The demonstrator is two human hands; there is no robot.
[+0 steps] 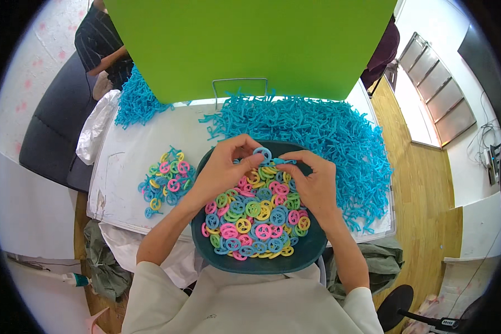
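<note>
Blue ring [269, 154] pinched in my left hand [227, 170], blue stem [282, 161] in my right hand [316, 181]; hands close, not touching, over tub [261, 267] overlapping near edge of bench [119, 161], presumably so drops land inside.

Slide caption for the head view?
Over a basin of coloured rings, left hand holds a blue ring, right hand a small blue piece.

Looks down from close above and behind left hand [224, 167] and right hand [318, 181], facing past both toward a green panel [250, 44].
</note>
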